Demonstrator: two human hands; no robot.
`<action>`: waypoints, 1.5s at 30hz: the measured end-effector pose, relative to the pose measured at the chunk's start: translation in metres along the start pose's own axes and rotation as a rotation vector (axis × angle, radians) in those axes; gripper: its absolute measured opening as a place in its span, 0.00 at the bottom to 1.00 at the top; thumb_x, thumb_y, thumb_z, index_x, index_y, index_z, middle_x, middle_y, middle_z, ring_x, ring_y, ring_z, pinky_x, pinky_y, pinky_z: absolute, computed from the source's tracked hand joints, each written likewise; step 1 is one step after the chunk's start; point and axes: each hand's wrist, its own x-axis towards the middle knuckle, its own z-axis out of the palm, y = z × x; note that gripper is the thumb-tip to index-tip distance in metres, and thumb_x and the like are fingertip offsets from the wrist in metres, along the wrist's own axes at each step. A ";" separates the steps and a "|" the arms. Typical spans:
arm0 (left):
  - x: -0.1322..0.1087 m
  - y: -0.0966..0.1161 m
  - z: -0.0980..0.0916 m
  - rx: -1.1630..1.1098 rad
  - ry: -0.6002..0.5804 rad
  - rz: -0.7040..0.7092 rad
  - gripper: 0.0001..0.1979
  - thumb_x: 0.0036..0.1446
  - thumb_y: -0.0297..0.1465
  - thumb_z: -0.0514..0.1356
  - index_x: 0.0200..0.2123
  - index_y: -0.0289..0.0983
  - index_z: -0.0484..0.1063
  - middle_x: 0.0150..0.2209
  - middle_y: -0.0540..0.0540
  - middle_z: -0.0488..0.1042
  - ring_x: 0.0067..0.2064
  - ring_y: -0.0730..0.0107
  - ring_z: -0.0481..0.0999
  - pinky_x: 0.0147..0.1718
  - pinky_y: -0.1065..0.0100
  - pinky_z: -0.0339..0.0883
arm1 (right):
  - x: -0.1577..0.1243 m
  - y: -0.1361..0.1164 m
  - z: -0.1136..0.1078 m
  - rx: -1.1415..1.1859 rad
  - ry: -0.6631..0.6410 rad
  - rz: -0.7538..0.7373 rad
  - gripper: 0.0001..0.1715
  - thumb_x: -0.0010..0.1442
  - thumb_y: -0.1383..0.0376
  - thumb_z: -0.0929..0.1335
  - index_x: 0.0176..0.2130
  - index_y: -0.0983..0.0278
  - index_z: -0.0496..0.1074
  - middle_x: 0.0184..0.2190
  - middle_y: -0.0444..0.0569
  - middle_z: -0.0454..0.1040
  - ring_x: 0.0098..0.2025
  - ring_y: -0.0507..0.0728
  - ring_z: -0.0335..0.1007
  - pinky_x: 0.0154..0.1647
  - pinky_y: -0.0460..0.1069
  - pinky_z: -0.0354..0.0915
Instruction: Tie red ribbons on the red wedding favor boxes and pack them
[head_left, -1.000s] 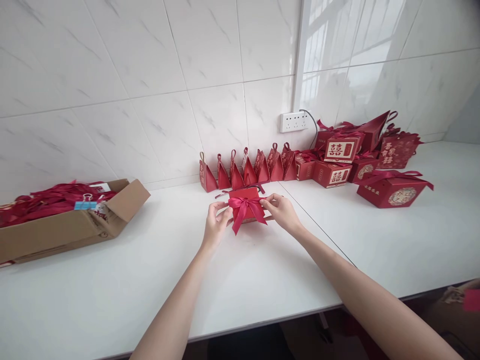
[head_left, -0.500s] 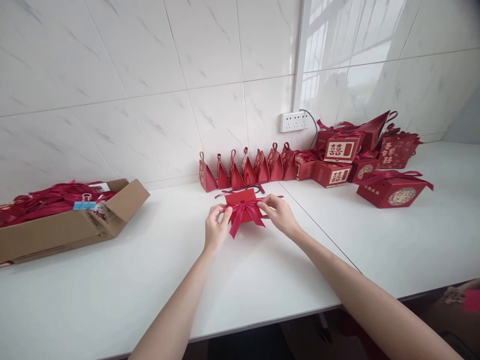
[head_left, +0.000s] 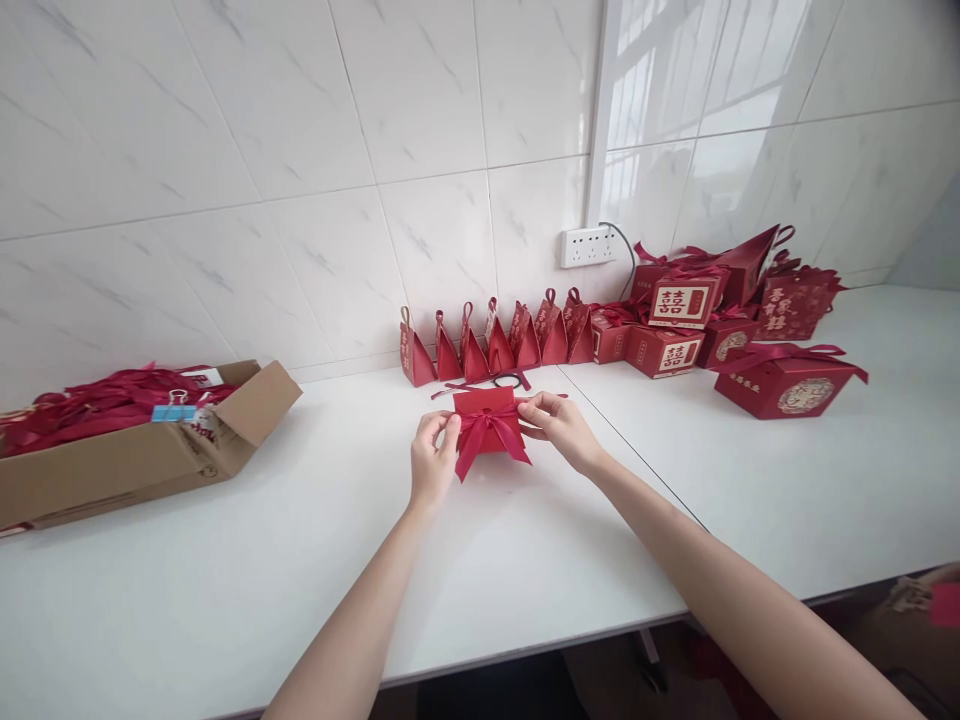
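A small red gift box [head_left: 484, 400] stands on the table in front of me. Across its front runs a dark red ribbon [head_left: 487, 430] tied in a bow, its two tails hanging down. My left hand [head_left: 435, 450] pinches the ribbon's loop at the box's left side. On the right side, my right hand [head_left: 559, 428] grips the other loop between thumb and fingers. Just behind the box lie loose ribbon strips [head_left: 450, 387] and a black ring-shaped cord [head_left: 507, 380].
Several red triangular boxes [head_left: 448, 358] with loops line the wall. To the right are stacked red boxes [head_left: 667, 352] and a lone ribboned box [head_left: 780, 388]. A cardboard box [head_left: 112, 475] of red ribbons, with a blue clip [head_left: 174, 411], sits at left. A socket strip [head_left: 589, 247] hangs on the wall.
Both hands keep hold of the bow's loops, with only a tiny shift. The bow's tails have moved slightly, and the box's front shows a little differently.
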 end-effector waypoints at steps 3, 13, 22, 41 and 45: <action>-0.001 0.001 0.001 0.044 0.029 0.025 0.14 0.56 0.41 0.53 0.26 0.37 0.68 0.37 0.45 0.70 0.40 0.67 0.71 0.42 0.68 0.64 | 0.000 0.001 0.001 0.010 0.003 0.007 0.24 0.41 0.49 0.74 0.22 0.64 0.65 0.36 0.47 0.75 0.40 0.56 0.73 0.48 0.57 0.69; -0.008 0.002 0.006 0.108 0.097 0.059 0.13 0.58 0.39 0.50 0.26 0.38 0.65 0.41 0.43 0.73 0.44 0.65 0.72 0.43 0.66 0.64 | -0.001 0.004 0.005 0.069 0.033 0.053 0.26 0.39 0.48 0.74 0.23 0.64 0.65 0.37 0.48 0.76 0.39 0.57 0.74 0.45 0.55 0.70; -0.009 0.001 0.004 0.059 0.076 0.034 0.08 0.55 0.36 0.54 0.28 0.39 0.63 0.39 0.45 0.72 0.44 0.65 0.72 0.45 0.64 0.64 | -0.002 0.005 0.005 -0.044 0.041 0.031 0.26 0.40 0.47 0.74 0.23 0.64 0.66 0.34 0.47 0.75 0.39 0.56 0.73 0.46 0.54 0.71; -0.010 0.001 0.006 -0.074 0.033 -0.094 0.11 0.56 0.40 0.54 0.30 0.39 0.61 0.46 0.42 0.72 0.48 0.63 0.71 0.48 0.61 0.63 | -0.002 0.007 0.005 -0.101 0.050 -0.029 0.27 0.42 0.44 0.71 0.24 0.64 0.66 0.35 0.48 0.75 0.38 0.58 0.73 0.42 0.56 0.73; -0.010 0.002 0.007 -0.111 0.013 -0.083 0.10 0.57 0.39 0.53 0.29 0.39 0.60 0.53 0.41 0.69 0.53 0.63 0.69 0.50 0.61 0.62 | -0.003 0.006 0.005 -0.078 0.054 -0.020 0.27 0.42 0.44 0.72 0.24 0.63 0.65 0.33 0.48 0.75 0.39 0.58 0.73 0.44 0.56 0.72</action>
